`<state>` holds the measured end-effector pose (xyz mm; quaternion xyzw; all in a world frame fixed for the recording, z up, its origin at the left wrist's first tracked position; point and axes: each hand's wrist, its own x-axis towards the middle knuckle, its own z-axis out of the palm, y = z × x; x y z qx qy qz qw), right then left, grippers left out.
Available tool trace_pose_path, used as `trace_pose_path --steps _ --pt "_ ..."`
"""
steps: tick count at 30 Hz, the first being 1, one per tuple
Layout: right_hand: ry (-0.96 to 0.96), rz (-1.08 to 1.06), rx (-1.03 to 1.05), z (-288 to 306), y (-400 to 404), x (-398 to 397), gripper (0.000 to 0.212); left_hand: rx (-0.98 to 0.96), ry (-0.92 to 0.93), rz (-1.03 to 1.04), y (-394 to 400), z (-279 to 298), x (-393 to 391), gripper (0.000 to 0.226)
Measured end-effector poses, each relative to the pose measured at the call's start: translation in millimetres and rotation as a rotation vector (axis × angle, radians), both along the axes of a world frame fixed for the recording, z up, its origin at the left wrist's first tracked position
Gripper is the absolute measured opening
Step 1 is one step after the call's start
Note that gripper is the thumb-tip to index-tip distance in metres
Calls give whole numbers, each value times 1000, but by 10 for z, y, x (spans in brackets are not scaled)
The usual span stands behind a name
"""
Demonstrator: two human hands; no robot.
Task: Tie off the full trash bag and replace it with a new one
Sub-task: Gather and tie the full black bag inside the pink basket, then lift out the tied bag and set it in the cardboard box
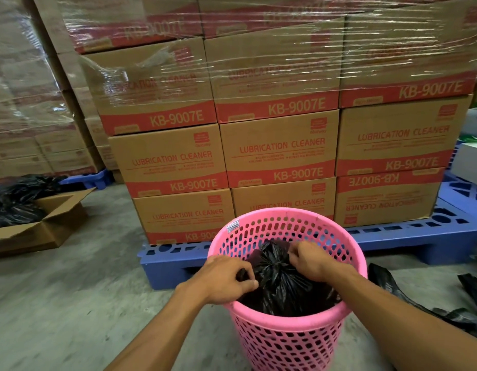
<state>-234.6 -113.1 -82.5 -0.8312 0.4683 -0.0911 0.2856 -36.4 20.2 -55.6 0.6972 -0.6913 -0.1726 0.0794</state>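
A pink perforated trash basket [285, 341] stands on the concrete floor just in front of me. Inside it sits a full black trash bag [281, 286], its top gathered into a bunch. My left hand [226, 279] grips a fold of the bag's plastic at the basket's left rim. My right hand [309, 261] pinches the gathered top from the right side. A loose black bag [424, 303] lies flat on the floor to the basket's right.
A blue plastic pallet [408, 239] stacked with shrink-wrapped cartons [280, 153] stands right behind the basket. At the left, an open cardboard box [41, 226] holds black bags [12, 204]. White boxes sit at the right edge.
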Motion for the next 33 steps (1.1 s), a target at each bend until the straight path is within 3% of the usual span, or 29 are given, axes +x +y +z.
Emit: trace_pose_path --steps 1,5,8,10,13,17,23,29,33 --pt "-39 30 -14 3 5 -5 12 -35 -18 8 27 1 41 40" --pt "-2 275 -4 172 115 25 75 -207 180 191 46 -72 198 75" --pt "305 382 -7 179 224 96 112 -133 288 306 34 -188 273 52" --pt "476 376 -74 58 260 169 118 -81 412 337 28 -202 259 62" --pt "499 327 -171 -40 241 244 94 -55 453 346 11 -145 204 75" --pt "368 311 -216 -65 230 307 50 -99 475 367 -16 -193 199 71" --pt "102 126 -247 88 344 209 41 -156 523 386 -26 -171 103 75" --pt "-146 -46 -363 700 326 78 32 -134 566 453 -55 -198 150 79" --pt "-271 -162 -447 1239 405 -85 23 -178 691 481 5 -18 116 48"
